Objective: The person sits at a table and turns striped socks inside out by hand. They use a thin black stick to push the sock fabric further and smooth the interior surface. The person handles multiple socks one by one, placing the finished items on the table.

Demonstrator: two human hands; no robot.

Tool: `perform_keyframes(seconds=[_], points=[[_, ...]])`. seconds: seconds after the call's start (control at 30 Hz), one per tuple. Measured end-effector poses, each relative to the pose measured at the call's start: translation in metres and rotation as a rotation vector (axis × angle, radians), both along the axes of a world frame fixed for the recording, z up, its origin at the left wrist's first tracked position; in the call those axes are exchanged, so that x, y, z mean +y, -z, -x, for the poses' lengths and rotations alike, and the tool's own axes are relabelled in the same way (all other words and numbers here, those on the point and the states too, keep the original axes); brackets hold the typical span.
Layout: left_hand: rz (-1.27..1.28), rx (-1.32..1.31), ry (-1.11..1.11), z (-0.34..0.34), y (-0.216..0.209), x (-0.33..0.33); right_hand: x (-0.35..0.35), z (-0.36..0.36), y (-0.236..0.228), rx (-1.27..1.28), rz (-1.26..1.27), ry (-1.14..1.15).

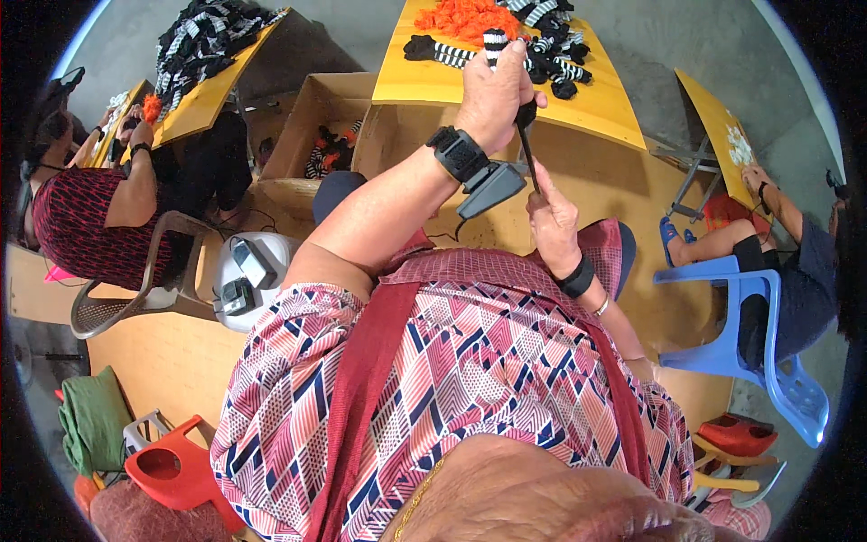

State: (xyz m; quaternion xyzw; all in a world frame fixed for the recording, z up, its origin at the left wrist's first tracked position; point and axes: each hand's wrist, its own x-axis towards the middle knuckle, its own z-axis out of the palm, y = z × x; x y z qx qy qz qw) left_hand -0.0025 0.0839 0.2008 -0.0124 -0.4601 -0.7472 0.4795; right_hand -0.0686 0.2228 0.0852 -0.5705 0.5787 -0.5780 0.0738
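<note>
My left hand (495,98) is closed around a small black-and-white striped fabric tube (494,45), whose striped end sticks up above the fingers. Below that hand hangs the tube's black part, and a thin dark rod (527,154) runs from it down to my right hand (553,221). The right fingers are wrapped round the rod's lower end. Whether the rod's upper tip sits inside the fabric cannot be made out. Just beyond my left hand, more striped tubes with black ends (442,51) lie on the yellow table (406,83).
Fluffy orange material (465,20) is heaped on the table. An open cardboard box (307,113) with striped pieces stands at left, near a white stool (237,312) bearing devices. Co-workers sit at both sides, one on a blue chair (713,312). A red stool (172,488) is behind at left.
</note>
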Motion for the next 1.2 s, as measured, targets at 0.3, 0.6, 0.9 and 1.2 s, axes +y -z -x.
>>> perform_keyframes(seconds=[0.3, 0.6, 0.9, 1.2], points=[[0.022, 0.020, 0.018, 0.002, 0.004, 0.001, -0.002, -0.015, -0.015, -0.411, -0.050, -0.148], [-0.063, 0.060, 0.079, 0.007, 0.016, -0.009, -0.013, -0.008, -0.027, -0.472, -0.134, -0.080], [-0.028, -0.251, 0.325, -0.009, 0.003, -0.070, -0.011, 0.009, -0.015, -0.150, -0.196, -0.026], [-0.104, -0.145, 0.273, -0.004, -0.019, -0.007, 0.015, -0.029, -0.029, -0.924, -0.310, -0.386]])
